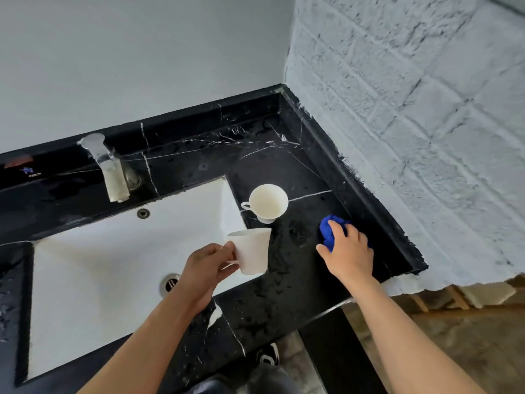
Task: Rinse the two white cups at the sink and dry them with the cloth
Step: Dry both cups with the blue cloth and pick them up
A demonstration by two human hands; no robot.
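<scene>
Left hand (pixel 208 268): fingers (pixel 227 249) closed on the handle of a white cup (pixel 251 250), holding it over the right edge of the sink (pixel 113 265), where basin meets tabletop (pixel 284 294)
Held cup: roughly upright, a little tilted, mouth toward the back wall; its inside cannot be seen
Right hand (pixel 350 251): palm down on the blue cloth (pixel 329 230), fingers curled over it in a grasp, thumb spread to the left
Cloth: bunched up on the tabletop near the right upstand, mostly covered by the hand, well apart from both cups
Second cup (pixel 268 201): stands on the tabletop just right of the sink's back corner, handle pointing left toward the basin, inside looks empty; behind the held cup and not touching it
Sink: white rectangular basin sunk into the tabletop, drain (pixel 170 282) near the front, overflow hole on the back wall
Tap (pixel 109 169): chrome, behind the basin, spout pointing at it; no stream of water visible
Tabletop: black stone with white veins, water drops scattered between the sink and the cloth
Walls: smooth pale one behind, white painted brick on the right
</scene>
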